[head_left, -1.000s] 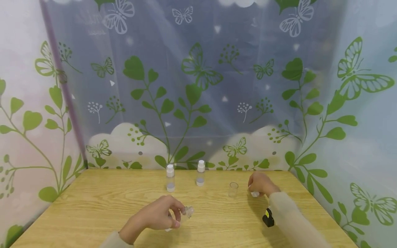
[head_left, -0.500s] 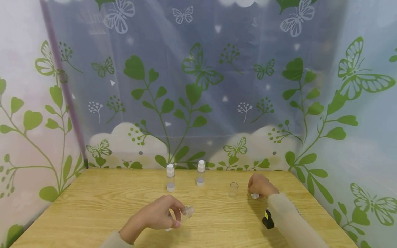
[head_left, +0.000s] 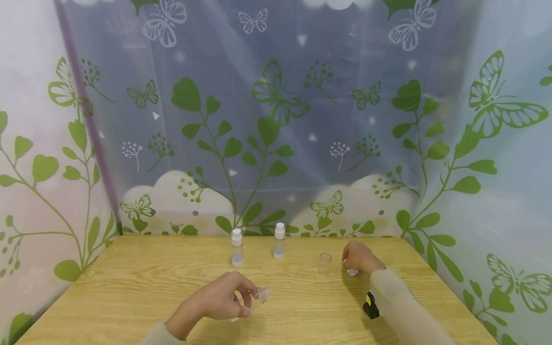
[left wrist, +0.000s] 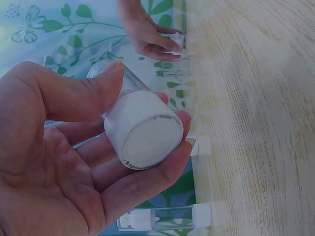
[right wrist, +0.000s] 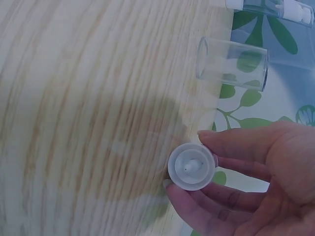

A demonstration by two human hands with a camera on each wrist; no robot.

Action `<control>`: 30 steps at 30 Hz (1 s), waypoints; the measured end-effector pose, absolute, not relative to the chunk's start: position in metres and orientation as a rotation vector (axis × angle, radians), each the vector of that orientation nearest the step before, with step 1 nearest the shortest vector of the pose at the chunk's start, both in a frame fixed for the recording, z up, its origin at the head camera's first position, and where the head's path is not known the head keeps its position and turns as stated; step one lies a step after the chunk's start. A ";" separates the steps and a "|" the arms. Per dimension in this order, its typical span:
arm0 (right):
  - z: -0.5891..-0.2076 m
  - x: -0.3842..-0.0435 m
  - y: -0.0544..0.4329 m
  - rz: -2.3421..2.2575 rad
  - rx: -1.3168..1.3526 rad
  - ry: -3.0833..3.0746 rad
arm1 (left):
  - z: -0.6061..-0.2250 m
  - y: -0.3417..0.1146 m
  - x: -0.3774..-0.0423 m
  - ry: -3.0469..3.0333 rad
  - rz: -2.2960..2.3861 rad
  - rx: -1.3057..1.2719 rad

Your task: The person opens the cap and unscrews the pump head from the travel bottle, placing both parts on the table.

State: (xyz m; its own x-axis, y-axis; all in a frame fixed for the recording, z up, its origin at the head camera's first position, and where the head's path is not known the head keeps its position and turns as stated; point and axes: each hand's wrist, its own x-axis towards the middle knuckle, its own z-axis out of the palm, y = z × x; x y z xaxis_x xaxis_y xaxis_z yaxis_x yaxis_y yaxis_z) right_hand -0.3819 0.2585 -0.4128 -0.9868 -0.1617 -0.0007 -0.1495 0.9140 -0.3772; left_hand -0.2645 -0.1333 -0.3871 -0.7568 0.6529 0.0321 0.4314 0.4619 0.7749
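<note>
My left hand (head_left: 224, 294) grips a small clear bottle (head_left: 260, 293) tilted, its open neck pointing up and to the right. The left wrist view shows the bottle's white base (left wrist: 147, 135) between thumb and curled fingers. Further right, my right hand (head_left: 364, 257) pinches a white pump head (right wrist: 192, 166) low over the table. Its round underside, with a small nozzle in the middle, faces the right wrist camera. Just left of that hand a clear cap (head_left: 325, 264) stands upright on the table.
Two clear bottles with white pump tops, a left one (head_left: 236, 247) and a right one (head_left: 279, 241), stand at the back of the wooden table (head_left: 142, 282). A black and yellow object (head_left: 371, 305) lies beside the right sleeve. Printed curtains (head_left: 276, 143) enclose the table's back and sides.
My right hand has shifted slightly left with the pump head in its fingers. The black and yellow object also appears slightly further left. My left hand and the bottle have stayed put.
</note>
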 end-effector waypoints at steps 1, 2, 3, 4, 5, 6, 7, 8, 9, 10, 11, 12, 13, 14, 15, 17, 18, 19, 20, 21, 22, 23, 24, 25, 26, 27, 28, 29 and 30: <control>-0.414 -0.382 0.259 -0.599 -0.247 3.046 | -0.387 -0.133 -0.265 2.445 1.180 0.931; -0.415 -0.383 0.259 -0.602 -0.247 3.048 | -0.387 -0.134 -0.265 2.444 1.180 0.932; -0.416 -0.383 0.259 -0.604 -0.249 3.049 | -0.387 -0.134 -0.265 2.443 1.179 0.932; -0.416 -0.384 0.259 -0.603 -0.253 3.046 | -0.387 -0.134 -0.265 2.441 1.178 0.933; -0.417 -0.384 0.259 -0.607 -0.248 3.042 | -0.387 -0.134 -0.265 2.439 1.177 0.933; -0.417 -0.385 0.259 -0.606 -0.245 3.039 | -0.387 -0.134 -0.265 2.437 1.174 0.935; -0.417 -0.386 0.259 -0.608 -0.240 3.034 | -0.387 -0.134 -0.266 2.436 1.172 0.935; -0.418 -0.386 0.259 -0.606 -0.237 3.029 | -0.387 -0.134 -0.266 2.434 1.170 0.935; -0.418 -0.387 0.259 -0.604 -0.233 3.025 | -0.386 -0.134 -0.266 2.432 1.169 0.937; -0.418 -0.387 0.259 -0.604 -0.229 3.021 | -0.386 -0.135 -0.266 2.429 1.170 0.938; -0.417 -0.387 0.259 -0.601 -0.228 3.020 | -0.387 -0.135 -0.266 2.428 1.170 0.940; -0.417 -0.387 0.259 -0.595 -0.229 3.017 | -0.387 -0.135 -0.266 2.427 1.171 0.942; -0.417 -0.387 0.259 -0.593 -0.225 3.015 | -0.387 -0.135 -0.266 2.426 1.173 0.944; -0.417 -0.387 0.259 -0.592 -0.218 3.012 | -0.387 -0.135 -0.266 2.424 1.174 0.947; -0.416 -0.386 0.259 -0.589 -0.217 3.010 | -0.387 -0.135 -0.266 2.423 1.176 0.948; -0.415 -0.385 0.258 -0.587 -0.212 3.006 | -0.387 -0.135 -0.266 2.422 1.178 0.949; -0.414 -0.384 0.258 -0.590 -0.202 3.003 | -0.387 -0.135 -0.266 2.422 1.178 0.948; -0.413 -0.383 0.258 -0.589 -0.200 3.001 | -0.387 -0.135 -0.266 2.421 1.178 0.947; -0.413 -0.383 0.258 -0.589 -0.200 3.000 | -0.387 -0.135 -0.266 2.420 1.178 0.944; -0.412 -0.382 0.257 -0.591 -0.197 2.999 | -0.387 -0.135 -0.266 2.420 1.177 0.942; -0.412 -0.382 0.257 -0.597 -0.189 2.998 | -0.387 -0.135 -0.266 2.421 1.176 0.942; -0.412 -0.382 0.257 -0.598 -0.189 2.995 | -0.387 -0.135 -0.266 2.422 1.174 0.942; -0.411 -0.381 0.257 -0.598 -0.194 2.993 | -0.387 -0.135 -0.266 2.422 1.173 0.941; -0.411 -0.381 0.257 -0.602 -0.192 2.992 | -0.387 -0.135 -0.266 2.422 1.172 0.941; -0.411 -0.382 0.257 -0.609 -0.183 2.991 | -0.387 -0.135 -0.266 2.422 1.171 0.940; -0.411 -0.382 0.257 -0.610 -0.179 2.991 | -0.387 -0.135 -0.266 2.423 1.170 0.940; -0.411 -0.382 0.257 -0.606 -0.182 2.991 | -0.387 -0.135 -0.267 2.423 1.170 0.939; -0.411 -0.382 0.257 -0.602 -0.185 2.992 | -0.387 -0.135 -0.267 2.423 1.170 0.938; -0.411 -0.382 0.257 -0.599 -0.184 2.993 | -0.387 -0.135 -0.267 2.423 1.169 0.937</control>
State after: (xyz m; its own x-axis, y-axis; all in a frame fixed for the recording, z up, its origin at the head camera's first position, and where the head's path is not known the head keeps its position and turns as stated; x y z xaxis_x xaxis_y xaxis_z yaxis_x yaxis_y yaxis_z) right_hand -0.3821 0.2569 -0.4110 -0.9893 -0.1337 -0.0584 -0.1009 0.9161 -0.3881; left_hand -0.2668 -0.1346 -0.3871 -0.7458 0.6660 0.0184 0.4287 0.4586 0.7784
